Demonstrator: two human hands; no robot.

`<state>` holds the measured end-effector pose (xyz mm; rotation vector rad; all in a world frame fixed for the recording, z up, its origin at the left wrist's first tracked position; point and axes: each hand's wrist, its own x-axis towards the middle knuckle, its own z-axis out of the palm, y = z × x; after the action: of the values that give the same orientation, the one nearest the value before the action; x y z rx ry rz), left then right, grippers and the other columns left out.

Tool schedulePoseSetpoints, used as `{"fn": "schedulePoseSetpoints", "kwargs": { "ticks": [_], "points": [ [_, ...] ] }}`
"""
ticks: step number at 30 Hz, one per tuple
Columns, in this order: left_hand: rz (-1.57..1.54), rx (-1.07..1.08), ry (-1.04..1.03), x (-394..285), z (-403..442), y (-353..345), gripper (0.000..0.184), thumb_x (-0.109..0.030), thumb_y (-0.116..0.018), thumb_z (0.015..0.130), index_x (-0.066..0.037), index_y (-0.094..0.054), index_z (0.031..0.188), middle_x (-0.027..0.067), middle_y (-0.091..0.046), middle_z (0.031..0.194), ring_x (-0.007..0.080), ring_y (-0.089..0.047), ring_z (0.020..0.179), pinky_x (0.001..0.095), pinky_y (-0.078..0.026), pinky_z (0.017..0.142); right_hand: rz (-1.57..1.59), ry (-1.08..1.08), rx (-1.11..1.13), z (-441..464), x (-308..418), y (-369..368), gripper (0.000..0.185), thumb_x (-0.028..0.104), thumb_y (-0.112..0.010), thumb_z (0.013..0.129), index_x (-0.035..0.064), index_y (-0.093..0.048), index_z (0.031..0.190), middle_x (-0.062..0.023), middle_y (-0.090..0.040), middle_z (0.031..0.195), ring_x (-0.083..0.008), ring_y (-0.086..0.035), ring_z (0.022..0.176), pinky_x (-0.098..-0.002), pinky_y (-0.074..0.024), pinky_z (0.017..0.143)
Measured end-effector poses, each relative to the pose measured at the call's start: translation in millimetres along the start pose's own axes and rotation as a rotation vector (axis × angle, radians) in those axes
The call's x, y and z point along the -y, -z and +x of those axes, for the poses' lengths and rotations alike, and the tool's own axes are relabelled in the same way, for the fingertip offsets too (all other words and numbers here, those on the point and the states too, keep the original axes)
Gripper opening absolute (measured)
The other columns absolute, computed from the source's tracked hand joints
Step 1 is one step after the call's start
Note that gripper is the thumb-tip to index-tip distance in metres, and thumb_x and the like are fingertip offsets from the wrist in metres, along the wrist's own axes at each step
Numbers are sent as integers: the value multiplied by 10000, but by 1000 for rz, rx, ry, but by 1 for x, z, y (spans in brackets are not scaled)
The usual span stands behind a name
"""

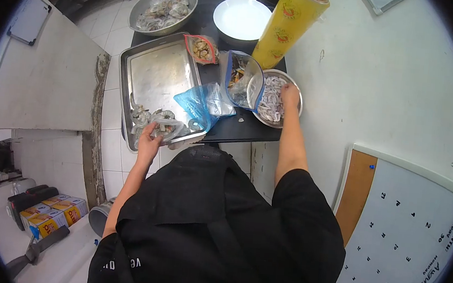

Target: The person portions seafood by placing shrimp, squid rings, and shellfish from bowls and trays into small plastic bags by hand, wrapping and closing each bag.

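My left hand (150, 141) grips the edge of a clear plastic bag (168, 130) with what looks like shrimp in it, at the near end of a metal tray (160, 67). Loose grey shrimp (141, 114) lie beside the bag on the tray. My right hand (291, 95) reaches into a metal bowl (299, 106) of pale sliced squid (271, 105), its fingers closed on pieces there; the fingertips are partly hidden. Left of that bowl stands an open zip bag of mussels (237, 81). A blue plastic bag (195, 103) lies by the tray.
A red-edged bag of clams (203, 49) rests against the tray's far right corner. Behind are a large bowl with bagged seafood (162, 15), a white dish (241, 17) and a tall yellow film roll (283, 29). The wall (381, 74) borders the table's right side.
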<state>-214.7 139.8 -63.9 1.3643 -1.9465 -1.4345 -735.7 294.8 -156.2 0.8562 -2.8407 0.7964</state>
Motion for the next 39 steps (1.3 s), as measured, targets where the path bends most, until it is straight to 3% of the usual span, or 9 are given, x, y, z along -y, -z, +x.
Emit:
{"fn": "schedulePoseSetpoints", "kwargs": {
  "ticks": [5, 11, 14, 23, 25, 28, 32, 36, 39],
  "points": [
    [-107, 3, 87, 0, -6, 2, 495, 82, -556, 771, 90, -461, 1257, 165, -361, 1367, 208, -638, 821, 288, -593, 625, 276, -131, 146, 7, -1, 29, 211, 204, -635, 733, 16, -682, 815, -180, -654, 701, -338, -639, 657, -406, -498, 622],
    [-165, -1, 59, 18, -1, -1, 517, 81, -567, 771, 85, -446, 1274, 186, -332, 1378, 208, -648, 803, 283, -594, 608, -244, 202, 152, -11, 10, 5, 302, 230, -670, 725, -27, -648, 882, -232, -645, 882, -382, -613, 856, -433, -483, 784],
    [-174, 15, 54, 15, -2, 0, 527, 85, -569, 770, 74, -445, 1282, 191, -320, 1388, 220, -648, 818, 286, -595, 613, -108, 16, 123, -4, 9, 6, 279, 226, -661, 722, -6, -665, 877, -227, -631, 955, -381, -602, 923, -436, -474, 821],
    [-192, -10, 107, 22, -6, 2, 533, 79, -574, 775, 60, -439, 1290, 187, -334, 1380, 224, -643, 848, 288, -595, 632, 62, -18, 150, 21, 11, 42, 267, 189, -591, 753, 52, -688, 961, -224, -653, 845, -357, -644, 817, -414, -499, 725],
    [-171, -34, 84, 20, -6, 1, 544, 76, -585, 764, 58, -442, 1288, 172, -354, 1370, 181, -629, 780, 281, -592, 615, 17, -40, 108, 24, 18, 42, 215, 217, -675, 748, 85, -701, 914, -183, -669, 837, -334, -646, 806, -399, -499, 721],
    [-34, -41, 43, 15, -6, 3, 564, 70, -602, 746, 47, -450, 1289, 158, -386, 1349, 137, -589, 697, 266, -579, 590, -209, 153, 218, 36, -9, -1, 217, 208, -662, 759, 84, -694, 933, -193, -664, 848, -350, -638, 822, -414, -497, 733],
    [-73, -105, 38, 5, -9, 3, 564, 55, -618, 735, 35, -470, 1278, 143, -420, 1325, 109, -532, 625, 262, -560, 555, -167, 148, 133, 27, 7, -2, 231, 202, -658, 764, 66, -686, 948, -210, -655, 841, -382, -628, 795, -421, -497, 723],
    [31, -112, -80, 30, -1, 5, 503, 3, -635, 752, 20, -516, 1240, 144, -465, 1289, 113, -523, 609, 260, -517, 551, 58, 42, 204, 33, 24, 50, 226, 212, -663, 797, 19, -668, 915, -125, -660, 749, -230, -622, 591, -332, -489, 568],
    [-48, -161, -57, 27, -10, 9, 462, -44, -645, 768, 13, -542, 1215, 158, -501, 1254, 134, -526, 590, 275, -483, 576, 391, 58, 680, -1, 130, 155, 188, 170, -630, 850, 35, -635, 981, -19, -622, 766, -103, -581, 654, -236, -480, 570]
  ]
}}
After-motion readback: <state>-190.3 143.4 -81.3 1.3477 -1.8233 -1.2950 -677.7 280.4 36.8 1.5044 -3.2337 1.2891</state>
